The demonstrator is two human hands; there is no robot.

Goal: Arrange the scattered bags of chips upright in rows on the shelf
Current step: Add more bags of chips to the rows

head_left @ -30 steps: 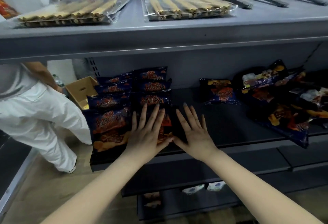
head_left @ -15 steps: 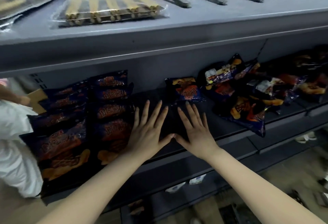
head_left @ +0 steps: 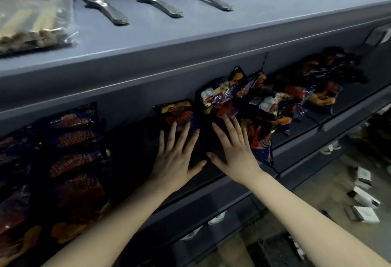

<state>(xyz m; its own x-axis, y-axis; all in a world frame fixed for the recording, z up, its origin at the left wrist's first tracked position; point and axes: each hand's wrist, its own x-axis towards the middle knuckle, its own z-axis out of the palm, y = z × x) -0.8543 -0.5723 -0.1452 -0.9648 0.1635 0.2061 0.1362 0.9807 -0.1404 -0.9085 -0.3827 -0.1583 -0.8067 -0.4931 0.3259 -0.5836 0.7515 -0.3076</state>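
A shop: grey tiered shelves (head_left: 211,40) stocked with chip bags (head_left: 74,137), 3 spoons (head_left: 101,2) and packaged wafer rolls (head_left: 31,23).

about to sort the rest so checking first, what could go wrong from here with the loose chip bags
1. The front bag of the scattered pile hangs over the shelf edge, beside the right hand; tugging at the pile may drop it to the floor.
2. The left hand lies flat with fingertips at the lone bag; a push rather than a grip could knock it over.
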